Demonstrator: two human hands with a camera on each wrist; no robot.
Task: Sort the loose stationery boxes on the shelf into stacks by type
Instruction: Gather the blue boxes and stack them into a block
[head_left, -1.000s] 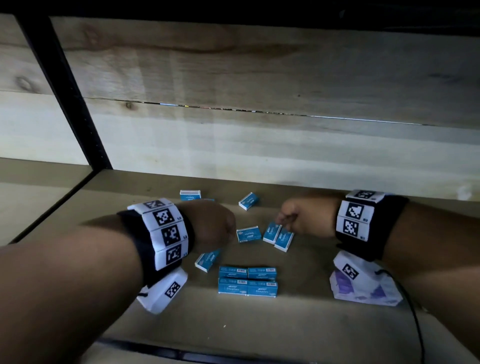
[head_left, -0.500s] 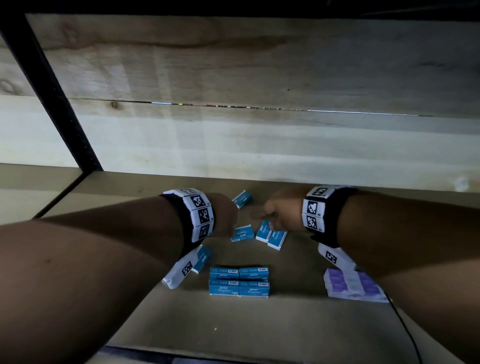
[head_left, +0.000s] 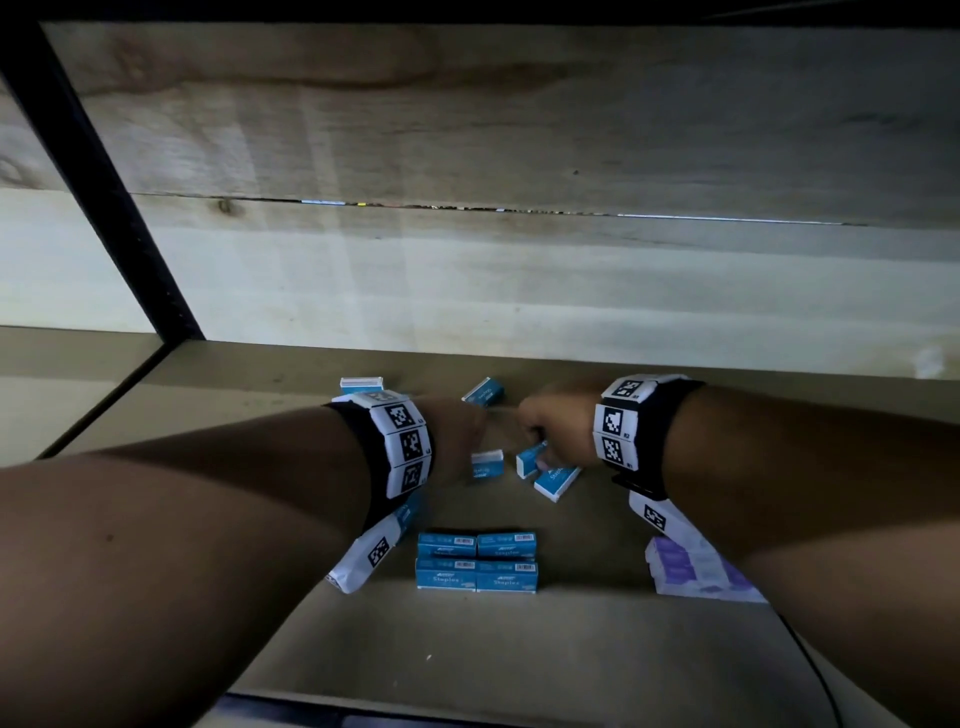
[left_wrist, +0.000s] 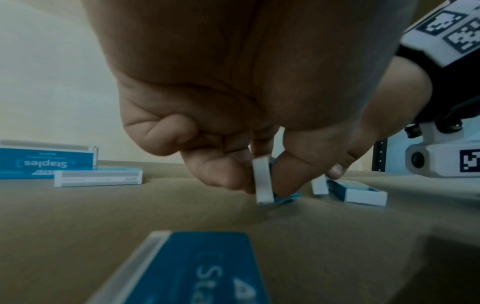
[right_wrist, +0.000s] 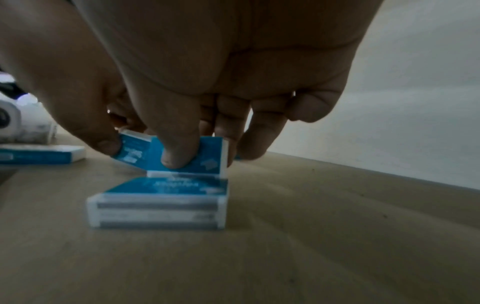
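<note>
L to R on the shelf: a blue staple box stands at the back L, w/ another flat one just in front of it in the L wrist view. One more blue box lies half hidden under the L wrist band.

L hand is curled, thumb and fingertips pinching a blue staple box by its narrow edges; the box is tipped up on one edge, low edge at the board.

Front centre: a tidy block of staple boxes, 2 across, 2 rows, edges touching. At the back centre a lone box sits at an angle, apart from the rest.

R hand is also curled, thumb on the blue face and fingers behind, gripping another staple box tilted up. It sits against a flat-lying box, just beside and nearer the camera in the R wrist view.

Far R, under the R forearm: a stack of purple-and-white boxes, well apart from the blue ones. Contents of any box: can't tell, all closed.
</note>
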